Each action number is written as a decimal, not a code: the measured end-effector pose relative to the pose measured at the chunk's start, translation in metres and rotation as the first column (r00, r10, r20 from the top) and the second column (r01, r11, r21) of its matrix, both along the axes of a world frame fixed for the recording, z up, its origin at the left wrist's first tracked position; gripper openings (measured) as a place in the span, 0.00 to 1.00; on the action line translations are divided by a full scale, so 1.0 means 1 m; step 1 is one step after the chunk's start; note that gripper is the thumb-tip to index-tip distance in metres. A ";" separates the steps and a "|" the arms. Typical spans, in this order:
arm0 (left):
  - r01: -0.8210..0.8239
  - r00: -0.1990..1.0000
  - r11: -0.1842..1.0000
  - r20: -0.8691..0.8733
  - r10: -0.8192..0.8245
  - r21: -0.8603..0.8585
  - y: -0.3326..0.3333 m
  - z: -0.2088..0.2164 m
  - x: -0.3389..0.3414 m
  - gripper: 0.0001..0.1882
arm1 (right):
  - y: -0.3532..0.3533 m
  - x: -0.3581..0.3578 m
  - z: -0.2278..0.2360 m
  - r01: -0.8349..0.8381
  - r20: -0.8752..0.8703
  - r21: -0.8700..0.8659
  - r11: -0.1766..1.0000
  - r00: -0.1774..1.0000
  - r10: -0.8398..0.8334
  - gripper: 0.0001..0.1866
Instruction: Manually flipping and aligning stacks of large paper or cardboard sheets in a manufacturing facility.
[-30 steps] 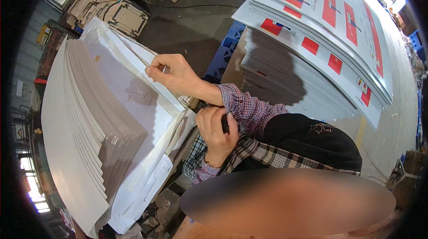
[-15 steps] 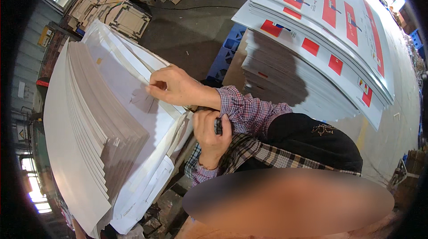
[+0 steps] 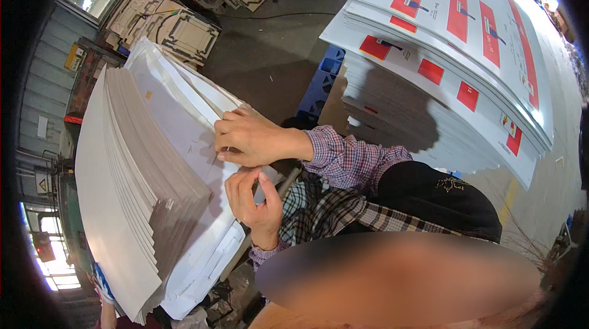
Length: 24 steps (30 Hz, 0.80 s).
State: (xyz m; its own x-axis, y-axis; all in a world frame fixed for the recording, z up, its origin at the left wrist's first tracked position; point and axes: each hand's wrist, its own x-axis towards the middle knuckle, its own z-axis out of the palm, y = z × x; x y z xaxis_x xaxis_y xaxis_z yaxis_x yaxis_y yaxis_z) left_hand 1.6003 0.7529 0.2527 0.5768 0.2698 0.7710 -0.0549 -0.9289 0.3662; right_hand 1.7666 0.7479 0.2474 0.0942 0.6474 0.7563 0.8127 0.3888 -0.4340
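Observation:
My right hand (image 3: 248, 140) reaches in over a white sheet-covered surface (image 3: 205, 231), its thumb and fingers drawn together. Just below it is my left hand (image 3: 253, 201), with thumb and index tips pinched close to the right fingers. Anything between the fingertips of either hand is too small or hidden to make out. Small dark marks show on the white sheet beside the right fingertips. Left of both hands, a fanned stack of large cardboard sheets (image 3: 116, 206) lies on that surface, pale on top with greyish edges.
At the right, a tall stack of white boards printed with red panels (image 3: 457, 13) rises beside a blue plastic pallet (image 3: 320, 84). Cut wooden die boards (image 3: 178, 28) lean at the back left. Another person's blue-and-white gloved hand (image 3: 103, 283) shows at the lower left.
My left hand has moved from beside my right wrist, left to under the right fingertips. The dark thing seen at it before no longer shows. The whole view has shifted slightly.

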 end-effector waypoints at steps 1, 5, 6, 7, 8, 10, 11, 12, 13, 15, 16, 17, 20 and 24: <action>-0.032 0.999 0.999 -0.036 0.031 -0.031 -0.003 -0.003 0.002 0.08 | -0.002 0.003 -0.001 -0.014 -0.005 0.012 1.000 1.000 0.014 0.07; -0.101 0.992 0.994 0.083 0.098 0.030 -0.019 -0.020 0.019 0.08 | -0.021 0.012 0.016 0.008 0.055 -0.001 1.000 0.998 -0.007 0.08; -0.105 0.991 0.994 0.085 0.102 0.034 -0.021 -0.026 0.022 0.08 | -0.024 0.011 0.019 0.031 0.089 -0.010 0.999 0.996 -0.030 0.09; -0.131 0.987 0.987 0.106 0.120 0.097 -0.023 -0.031 0.025 0.09 | -0.025 0.011 0.021 0.055 0.123 -0.018 0.998 0.991 -0.053 0.09; -0.157 0.982 0.975 0.128 0.137 0.160 -0.024 -0.036 0.027 0.10 | -0.024 0.011 0.020 0.051 0.124 -0.015 0.999 0.991 -0.049 0.09; -0.175 0.981 0.976 0.112 0.161 0.130 -0.028 -0.039 0.026 0.10 | -0.018 0.010 0.018 0.050 0.123 -0.003 0.999 0.991 -0.049 0.10; -0.187 0.978 0.973 0.123 0.171 0.136 -0.031 -0.038 0.028 0.10 | -0.017 0.010 0.017 0.045 0.127 -0.004 0.999 0.991 -0.044 0.10; -0.200 0.974 0.969 0.132 0.181 0.143 -0.033 -0.038 0.029 0.10 | -0.015 0.010 0.017 0.045 0.131 -0.001 0.999 0.990 -0.044 0.10; -0.201 0.977 0.972 0.099 0.189 0.124 -0.034 -0.041 0.027 0.10 | -0.013 0.010 0.016 0.044 0.135 0.002 0.999 0.990 -0.044 0.10; -0.195 0.980 0.968 0.070 0.186 0.157 -0.031 -0.046 0.022 0.10 | -0.012 0.010 0.016 0.046 0.144 0.002 0.999 0.989 -0.045 0.10; -0.184 0.983 0.964 0.038 0.180 0.193 -0.029 -0.049 0.020 0.10 | -0.012 0.009 0.017 0.051 0.151 0.005 0.999 0.987 -0.051 0.10; -0.171 0.984 0.975 0.067 0.163 0.139 -0.026 -0.056 0.019 0.12 | -0.011 0.007 0.019 0.040 0.152 0.003 0.999 0.988 -0.040 0.10; -0.181 0.983 0.970 -0.008 0.185 0.161 -0.020 -0.062 0.012 0.12 | -0.009 0.004 0.021 0.026 0.171 -0.054 0.998 0.985 -0.017 0.12; -0.214 0.976 0.949 0.003 0.219 0.231 -0.010 -0.076 0.009 0.12 | -0.003 -0.004 0.019 0.031 0.174 -0.017 0.999 0.984 -0.028 0.11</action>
